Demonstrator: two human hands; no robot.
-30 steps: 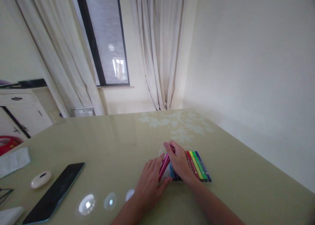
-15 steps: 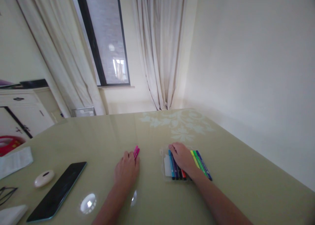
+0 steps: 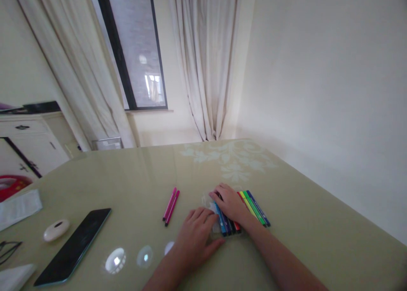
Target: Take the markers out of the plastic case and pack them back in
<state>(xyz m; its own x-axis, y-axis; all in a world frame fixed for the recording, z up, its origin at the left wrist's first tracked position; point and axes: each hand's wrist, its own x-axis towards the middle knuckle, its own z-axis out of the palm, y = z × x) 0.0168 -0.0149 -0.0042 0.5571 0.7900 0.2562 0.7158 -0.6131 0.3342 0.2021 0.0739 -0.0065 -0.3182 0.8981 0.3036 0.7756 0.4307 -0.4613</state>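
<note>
My left hand [image 3: 199, 238] is at the left side of a clear plastic case [image 3: 216, 228], fingers stretched forward and thumb apart, touching the case's near-left part. My right hand [image 3: 231, 202] lies over the case with its fingers curled down round the upper ends of the middle markers, hiding part of them. A light blue marker [image 3: 220, 219] shows between the hands, with dark and red ones beside it. A yellow marker [image 3: 248, 203], a green marker [image 3: 257, 209] and a blue marker [image 3: 259, 208] fan out to the right. Two pink markers [image 3: 171, 207] lie side by side on the table, apart from both hands.
A dark tablet [image 3: 74, 246], an oval white object [image 3: 56, 230] and a folded white sheet [image 3: 20, 208] lie on the glossy table [image 3: 143, 168] at left. Dark-framed glasses [image 3: 9, 250] are at the left edge. A wall [image 3: 324, 113] runs along the right side.
My left hand has let go of the pink markers and moved right to the case. My right hand stays over the markers; the case has shifted slightly left and tilted.
</note>
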